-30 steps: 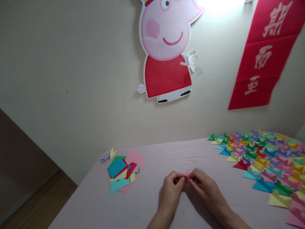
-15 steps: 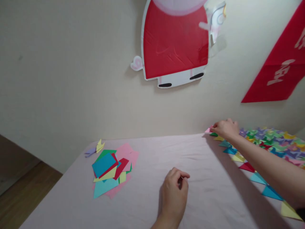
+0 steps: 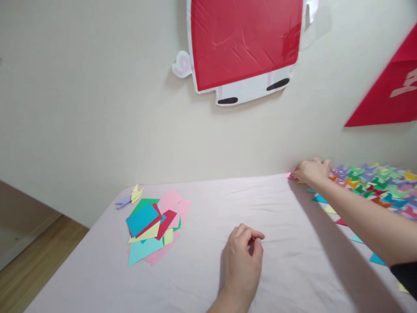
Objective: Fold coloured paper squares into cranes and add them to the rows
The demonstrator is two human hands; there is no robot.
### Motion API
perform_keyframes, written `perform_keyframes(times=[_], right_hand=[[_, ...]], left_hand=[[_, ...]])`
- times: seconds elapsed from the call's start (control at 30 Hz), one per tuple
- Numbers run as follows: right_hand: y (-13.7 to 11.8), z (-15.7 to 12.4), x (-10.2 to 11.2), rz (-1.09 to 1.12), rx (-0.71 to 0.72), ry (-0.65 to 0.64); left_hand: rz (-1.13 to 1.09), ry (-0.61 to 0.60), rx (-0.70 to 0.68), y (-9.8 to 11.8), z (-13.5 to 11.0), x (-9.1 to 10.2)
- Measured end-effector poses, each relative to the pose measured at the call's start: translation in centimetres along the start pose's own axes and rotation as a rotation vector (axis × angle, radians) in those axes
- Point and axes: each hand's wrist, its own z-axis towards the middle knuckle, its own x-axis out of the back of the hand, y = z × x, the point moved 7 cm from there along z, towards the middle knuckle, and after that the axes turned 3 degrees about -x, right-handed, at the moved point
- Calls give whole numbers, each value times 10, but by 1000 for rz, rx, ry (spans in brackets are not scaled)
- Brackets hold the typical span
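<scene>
My right hand (image 3: pixel 312 171) is at the table's far edge by the wall, fingertips pinched on a pink folded paper piece (image 3: pixel 290 174). Only the tip of that piece shows past the fingers. A row of coloured folded paper pieces, such as a blue one (image 3: pixel 319 198), runs from there toward me beside the forearm, which hides part of it. My left hand (image 3: pixel 243 263) rests on the pale pink cloth (image 3: pixel 208 204), loosely curled and holding nothing, with a small gap between thumb and forefinger.
A loose pile of coloured paper sheets (image 3: pixel 143 219) lies at left. Behind it are a yellow folded paper figure (image 3: pixel 136 194) and a purple one (image 3: pixel 124 201). Many folded paper figures (image 3: pixel 374 182) crowd the right side. The wall (image 3: pixel 97 108) borders the table's far edge.
The view has shifted, so the wall decorations sit higher in it. My right hand has lowered slightly at the far end of the row, still pinching the pink piece. My left hand stays put.
</scene>
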Motion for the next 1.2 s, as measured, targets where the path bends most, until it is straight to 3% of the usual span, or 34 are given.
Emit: perform_keyframes(times=[0.6,0.73,0.87,0.97,1.03,1.1,1.17,1.2], right_hand=[[0,-16,8,99,13,42],[0,-21,32,154,17,103],[7,-28,84,248,25,225],[6,-61,119,348,75,347],[-6,-103,123,420,160,394],[-31,-157,110,496,352,370],[-63,-216,88,734,655,299],[-74,-240,74,818,726,244]], left_hand=[[8,4,-28,-1,0,-1],[6,10,-39,-1,0,0],[3,23,-49,-1,0,0],[11,30,-57,-1,0,0],[6,30,-65,-1,1,0],[-5,27,-79,-1,1,0],[-6,35,-98,-2,2,1],[-3,47,-108,-2,2,2]])
